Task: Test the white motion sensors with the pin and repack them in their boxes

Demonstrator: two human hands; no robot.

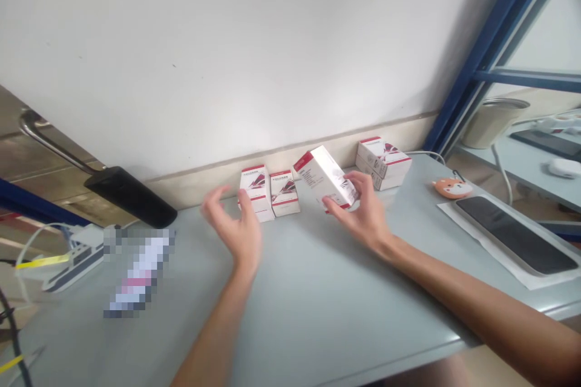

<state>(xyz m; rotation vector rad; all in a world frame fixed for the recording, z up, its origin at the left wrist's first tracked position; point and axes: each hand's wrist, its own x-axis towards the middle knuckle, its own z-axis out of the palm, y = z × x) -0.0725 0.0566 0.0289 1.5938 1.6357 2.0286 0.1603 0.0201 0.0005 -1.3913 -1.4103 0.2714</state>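
Observation:
My right hand (363, 208) grips a white box with red edges (320, 178), tilted and raised over the table between the other boxes. My left hand (233, 224) is open, thumb and fingers apart, just in front of a stack of similar boxes (254, 178) by the wall; part of that stack is hidden behind its fingers. Right beside the stack stands another red-and-white box (285, 193). Farther right, two more such boxes (384, 163) are piled one on the other against the wall.
The grey table (308, 314) meets a white wall. At left are a black cylinder on a metal arm (131, 196), a power strip (82, 257) with cables and a pixelated item (140, 272). At right lie an orange animal-faced case (451, 187) and a dark phone-like slab (515, 233) on white paper.

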